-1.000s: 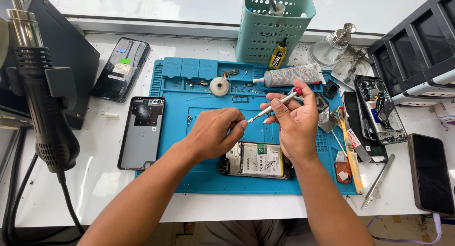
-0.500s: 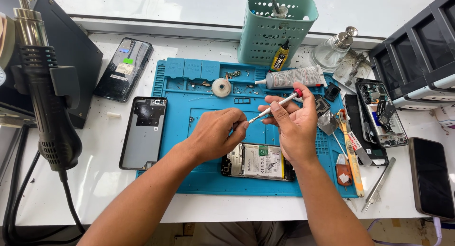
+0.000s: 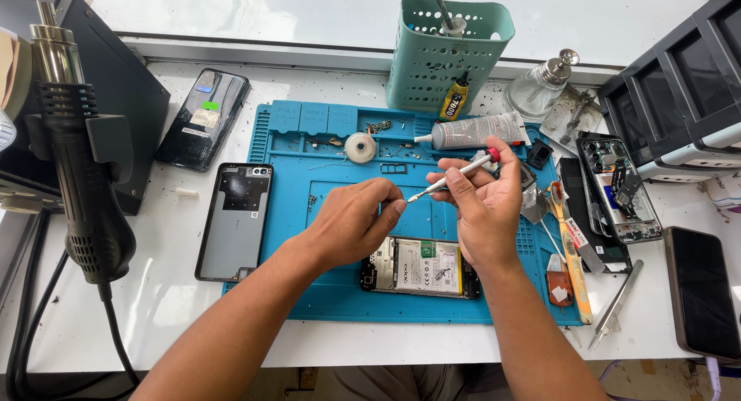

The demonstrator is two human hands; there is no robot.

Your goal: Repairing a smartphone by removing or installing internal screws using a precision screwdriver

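Note:
My right hand (image 3: 482, 208) grips a slim metal screwdriver (image 3: 455, 177) with a red cap, its tip aimed left at my left hand. My left hand (image 3: 351, 219) hovers above the blue work mat (image 3: 309, 138), thumb and fingers pinched together right at the screwdriver's tip; whether anything small is pinched there is too fine to tell. Under both hands lies an opened phone (image 3: 421, 266) with its battery and board exposed, flat on the mat.
A phone back cover (image 3: 234, 219) and a dark phone (image 3: 202, 119) lie left of the mat, beside a hot-air gun (image 3: 77, 162). A teal basket (image 3: 448, 57), glue tube (image 3: 475, 131) and tape roll (image 3: 360, 147) sit behind. Right: tweezers (image 3: 617, 302), another opened phone (image 3: 621, 189), a black phone (image 3: 702, 293).
Both hands have stayed raised above the opened phone; my left fingers have closed in on the screwdriver's tip. The view has shifted slightly.

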